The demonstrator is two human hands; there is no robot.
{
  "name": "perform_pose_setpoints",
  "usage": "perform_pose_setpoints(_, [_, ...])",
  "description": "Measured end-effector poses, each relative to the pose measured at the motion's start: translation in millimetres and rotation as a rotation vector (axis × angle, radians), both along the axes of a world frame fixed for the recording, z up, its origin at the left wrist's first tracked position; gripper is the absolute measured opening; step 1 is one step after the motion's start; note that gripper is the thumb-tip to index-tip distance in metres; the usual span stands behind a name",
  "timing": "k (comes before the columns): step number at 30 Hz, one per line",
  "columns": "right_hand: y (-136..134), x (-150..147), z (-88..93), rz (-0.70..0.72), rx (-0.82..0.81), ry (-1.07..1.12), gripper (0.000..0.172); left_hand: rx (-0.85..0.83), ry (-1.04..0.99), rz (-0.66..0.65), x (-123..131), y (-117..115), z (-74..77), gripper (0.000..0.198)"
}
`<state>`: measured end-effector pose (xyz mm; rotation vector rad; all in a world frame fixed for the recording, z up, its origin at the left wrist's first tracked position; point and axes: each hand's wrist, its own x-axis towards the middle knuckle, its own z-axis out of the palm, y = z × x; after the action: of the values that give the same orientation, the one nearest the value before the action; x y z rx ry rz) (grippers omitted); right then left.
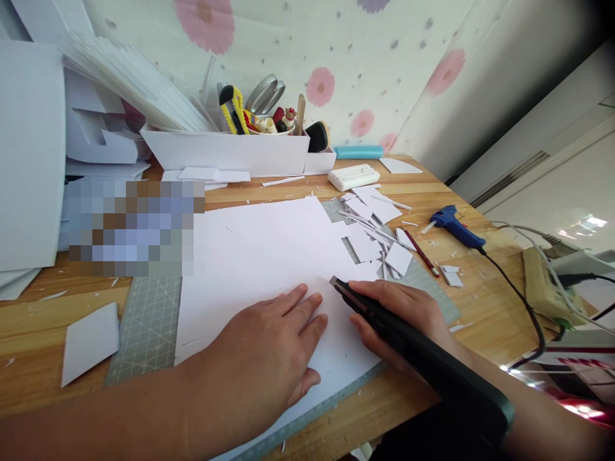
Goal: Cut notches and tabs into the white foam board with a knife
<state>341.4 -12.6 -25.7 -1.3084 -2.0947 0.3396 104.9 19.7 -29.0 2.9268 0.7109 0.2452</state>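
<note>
A large white sheet (254,243) of board or thick paper lies on the grey-green cutting mat (148,314). My left hand (273,346) rests flat on the sheet, fingers stretched out and slightly apart. In my right hand (408,314) is a long black utility knife (418,352), its handle running back along the forearm. The short blade points up and left, just right of my left fingertips. Whether the blade touches the sheet I cannot tell. Cut white scraps (369,237) are heaped at the sheet's right edge.
A blue glue gun (456,227) lies at the right, its cord reaching a power strip (548,288). Near it is a dark red pencil (423,253). A white box (230,150) holding tools stands at the back. One loose white piece (91,339) lies left; a blurred patch hides part of the table.
</note>
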Motion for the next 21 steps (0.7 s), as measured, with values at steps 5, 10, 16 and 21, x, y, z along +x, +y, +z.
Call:
perform_pose_setpoints(5, [-4.7, 0.9, 2.0, 0.013, 0.0, -0.016, 0.032, 0.001, 0.016, -0.006, 1.9, 1.3, 0.2, 0.052])
perform_pose_setpoints(10, [-8.7, 1.1, 4.5, 0.021, -0.021, -0.034, 0.032, -0.021, 0.045, -0.006, 1.3, 2.0, 2.2, 0.052])
perform_pose_setpoints(16, [-14.6, 0.9, 6.4, 0.032, -0.042, -0.046, 0.032, -0.04, 0.059, -0.008, 1.8, 3.7, 1.5, 0.053])
perform_pose_setpoints(21, [-19.0, 3.2, 8.1, 0.076, -0.008, -0.066, 0.03, -0.033, 0.083, -0.012, 2.3, 4.8, 1.1, 0.056])
